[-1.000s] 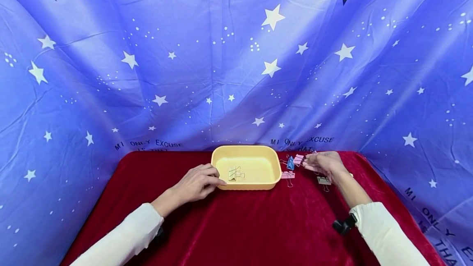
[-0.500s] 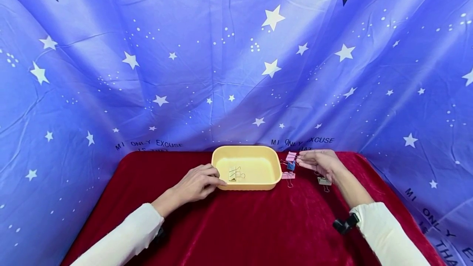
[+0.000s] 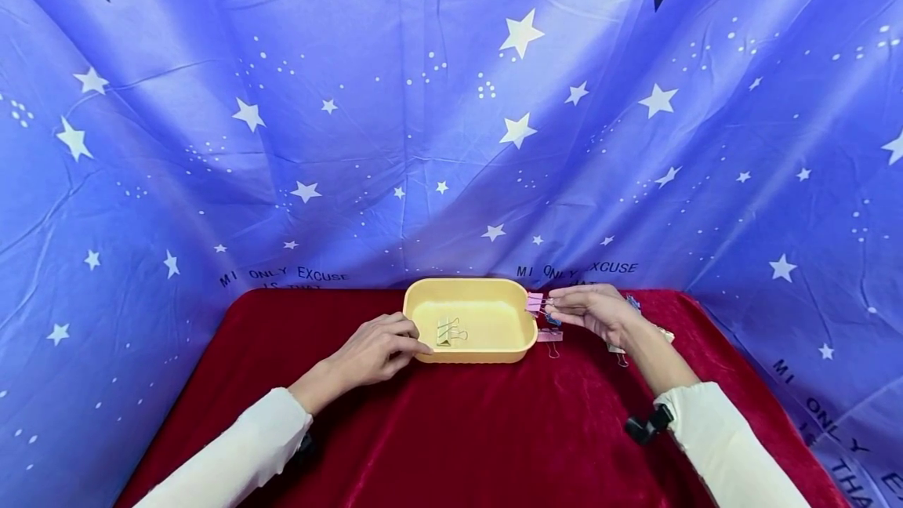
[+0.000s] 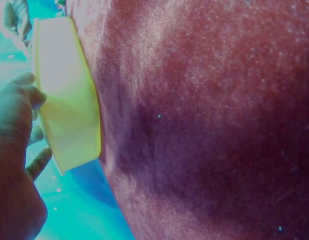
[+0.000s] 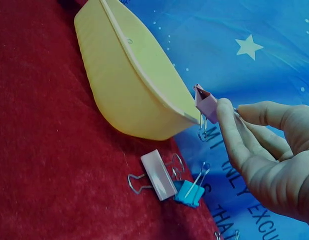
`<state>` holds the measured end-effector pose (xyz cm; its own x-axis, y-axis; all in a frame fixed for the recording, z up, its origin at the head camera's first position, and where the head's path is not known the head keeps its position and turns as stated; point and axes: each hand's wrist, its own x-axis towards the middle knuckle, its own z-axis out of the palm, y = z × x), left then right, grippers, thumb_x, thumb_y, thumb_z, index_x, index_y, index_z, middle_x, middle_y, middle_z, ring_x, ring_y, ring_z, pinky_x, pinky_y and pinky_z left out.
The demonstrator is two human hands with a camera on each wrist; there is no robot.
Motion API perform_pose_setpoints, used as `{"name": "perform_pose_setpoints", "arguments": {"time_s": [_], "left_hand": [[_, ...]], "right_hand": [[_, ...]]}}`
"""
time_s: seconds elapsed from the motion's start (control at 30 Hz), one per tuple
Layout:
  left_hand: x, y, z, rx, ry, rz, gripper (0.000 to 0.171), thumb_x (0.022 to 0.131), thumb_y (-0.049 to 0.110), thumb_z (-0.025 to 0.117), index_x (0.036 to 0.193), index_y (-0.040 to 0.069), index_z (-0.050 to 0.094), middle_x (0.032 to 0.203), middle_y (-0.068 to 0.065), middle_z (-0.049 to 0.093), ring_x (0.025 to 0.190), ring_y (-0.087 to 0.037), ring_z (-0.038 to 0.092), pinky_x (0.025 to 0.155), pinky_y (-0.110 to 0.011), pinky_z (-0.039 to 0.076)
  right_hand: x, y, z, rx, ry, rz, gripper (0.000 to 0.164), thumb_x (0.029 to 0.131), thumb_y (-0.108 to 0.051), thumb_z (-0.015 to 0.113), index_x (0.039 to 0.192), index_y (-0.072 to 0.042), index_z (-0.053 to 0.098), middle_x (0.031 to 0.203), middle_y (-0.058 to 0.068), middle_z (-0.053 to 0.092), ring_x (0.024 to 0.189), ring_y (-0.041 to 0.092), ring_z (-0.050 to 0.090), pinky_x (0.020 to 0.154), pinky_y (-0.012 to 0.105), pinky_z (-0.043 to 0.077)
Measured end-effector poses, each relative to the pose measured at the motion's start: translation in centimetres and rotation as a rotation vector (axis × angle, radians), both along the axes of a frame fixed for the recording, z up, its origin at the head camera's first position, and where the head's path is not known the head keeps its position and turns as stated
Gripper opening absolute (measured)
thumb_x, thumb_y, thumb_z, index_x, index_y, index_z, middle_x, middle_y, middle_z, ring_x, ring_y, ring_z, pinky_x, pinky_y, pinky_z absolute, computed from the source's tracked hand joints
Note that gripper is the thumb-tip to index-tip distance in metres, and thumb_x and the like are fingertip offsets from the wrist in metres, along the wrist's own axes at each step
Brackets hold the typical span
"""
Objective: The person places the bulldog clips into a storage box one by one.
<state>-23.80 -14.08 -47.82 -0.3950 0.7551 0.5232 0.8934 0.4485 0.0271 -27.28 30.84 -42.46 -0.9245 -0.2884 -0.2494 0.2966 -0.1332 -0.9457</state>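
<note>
My right hand (image 3: 592, 310) pinches a pink binder clip (image 5: 206, 106) by its wire handle, between thumb and fingers. It holds the clip just over the right rim of a yellow plastic tray (image 3: 487, 357). At the tray's left end, my left hand (image 3: 374, 350) grips the rim with curled fingers. Inside the tray lies a pale binder clip (image 3: 444, 332) with its wire handles showing. Beside the tray's right end, a second pink binder clip (image 5: 158, 175) touches a blue binder clip (image 5: 190, 193) on the cloth.
A dark red velvet cloth (image 3: 451, 437) covers the table. Under and behind my right wrist are more clips, among them a blue one (image 3: 633, 302) and a partly hidden pale one (image 3: 616, 350). A blue star-patterned curtain (image 3: 367, 139) hangs close behind the table.
My right hand has moved left with the pink binder clip, from among the other clips to the tray's right rim. My left hand and the tray have stayed put.
</note>
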Motion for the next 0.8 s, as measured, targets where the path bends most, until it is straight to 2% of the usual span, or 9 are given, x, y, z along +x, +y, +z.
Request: {"name": "perform_pose_setpoints", "arguments": {"time_s": [0.17,0.3,0.4,0.63,0.8], "left_hand": [[0.0,0.0,0.0,0.001,-0.003,-0.002,0.031,0.092,0.005,0.083,0.113,0.026,0.090,0.099,0.007,0.072,0.095,-0.013,0.063,0.086,-0.030,0.055],[0.1,0.0,0.0,0.002,-0.009,0.001,0.032,0.092,0.004,0.083,0.113,0.026,0.090,0.099,0.007,0.072,0.095,-0.013,0.063,0.086,-0.030,0.055],[0.2,0.0,0.1,0.002,-0.015,0.005,0.031,0.092,0.004,0.083,0.113,0.026,0.091,0.100,0.007,0.073,0.096,-0.013,0.063,0.086,-0.030,0.055],[0.1,0.0,-0.2,0.011,-0.010,-0.002,0.031,0.092,0.004,0.083,0.113,0.026,0.090,0.100,0.007,0.073,0.096,-0.013,0.063,0.086,-0.030,0.055],[-0.1,0.0,-0.1,0.017,-0.012,-0.002,0.031,0.092,0.004,0.083,0.113,0.026,0.091,0.100,0.007,0.073,0.096,-0.013,0.063,0.085,-0.030,0.056]], "right_hand": [[-0.1,-1.4,0.3,0.048,0.019,0.039,0.027,0.103,0.014,0.065,0.125,0.006,0.078,0.106,0.010,0.087,0.099,0.018,0.086,0.097,0.034,0.068],[-0.3,-2.7,0.6,0.083,0.026,0.052,0.043,0.103,0.014,0.066,0.145,0.019,0.061,0.106,0.011,0.087,0.098,0.018,0.086,0.096,0.034,0.068],[-0.3,-3.7,0.8,0.111,0.023,0.047,0.052,0.101,0.014,0.067,0.150,0.025,0.052,0.105,0.013,0.086,0.095,0.018,0.086,0.094,0.034,0.068],[-0.4,-5.8,1.3,0.198,0.049,0.033,0.049,0.098,0.017,0.068,0.144,0.028,0.055,0.102,0.014,0.085,0.091,0.017,0.085,0.091,0.033,0.069],[-0.5,-6.9,1.5,0.258,0.065,0.017,0.048,0.095,0.016,0.073,0.140,0.026,0.060,0.098,0.012,0.084,0.087,0.016,0.084,0.088,0.031,0.069]]}}
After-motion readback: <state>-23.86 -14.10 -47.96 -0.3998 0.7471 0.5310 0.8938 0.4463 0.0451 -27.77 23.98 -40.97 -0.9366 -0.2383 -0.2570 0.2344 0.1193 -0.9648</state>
